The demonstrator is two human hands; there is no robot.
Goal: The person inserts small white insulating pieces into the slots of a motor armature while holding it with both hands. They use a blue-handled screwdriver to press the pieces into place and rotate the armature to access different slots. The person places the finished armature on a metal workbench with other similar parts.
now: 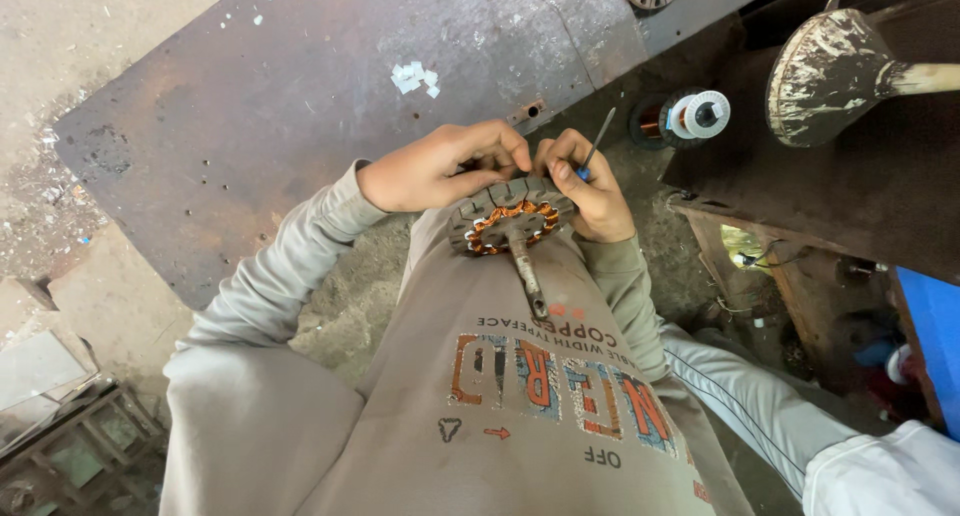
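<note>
While the left hand (pixel 435 168) grips the stator (pixel 510 216), the right hand (pixel 590 181) holds a tool (pixel 597 143).

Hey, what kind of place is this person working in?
Probably a motor rewinding workshop: both hands hold a stator wound with copper wire, wire spools sit on the dirt floor, and a rusty metal bench stands in front.
</note>
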